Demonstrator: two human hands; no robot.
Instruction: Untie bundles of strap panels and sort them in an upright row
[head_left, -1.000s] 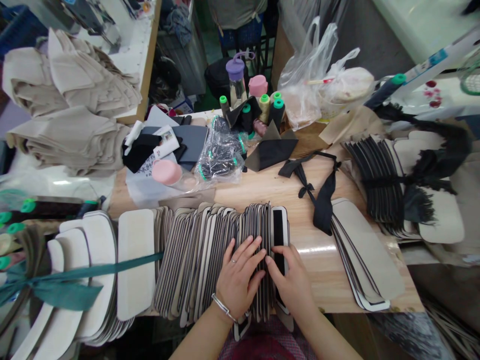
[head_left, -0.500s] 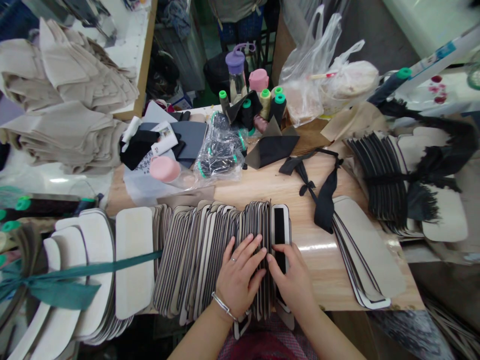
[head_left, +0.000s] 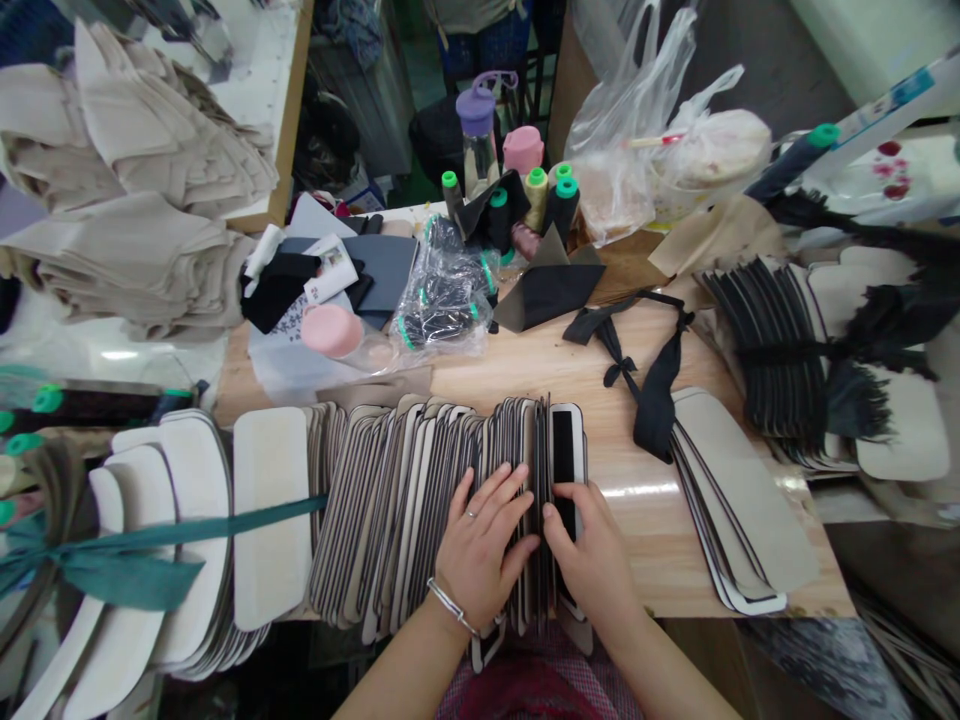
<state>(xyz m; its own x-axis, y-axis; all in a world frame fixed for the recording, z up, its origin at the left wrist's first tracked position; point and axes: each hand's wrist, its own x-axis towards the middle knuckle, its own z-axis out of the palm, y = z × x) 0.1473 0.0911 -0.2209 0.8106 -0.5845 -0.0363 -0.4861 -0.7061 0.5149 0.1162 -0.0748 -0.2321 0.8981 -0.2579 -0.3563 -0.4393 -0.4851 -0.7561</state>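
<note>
Far 9 o'clock: curved panels (head_left: 196,500), teal tie (head_left: 247,522) across them, running toward 3 onto a pale panel (head_left: 270,470). Then the row (head_left: 397,510), along the near edge of the bench (head_left: 637,560): many slim panels packed on edge, row running 9 to 3. Each panel's long axis goes roughly 12 to 6, the left-middle ones slanting nearer 1 to 7; thin edges up, near ends toward the wearer.

Left hand (head_left: 484,550): palm down, fingers fanned over the row's right part, thumb toward 3. Right hand (head_left: 589,545): at the row's 3 o'clock end, thumb and index bent close together by the last edges; can't tell if they pinch one. End panel (head_left: 568,445), black with white frame, is under its fingers, long axis 12 to 6.

Step looks like sorting or counting edges, my read. Next move calls for left palm steadying the row, right fingertips splitting off single edges without toppling the end.

Black tie (head_left: 656,390) at 1 o'clock, loose stack (head_left: 742,490) at 3, long axis about 11 to 5.
</note>
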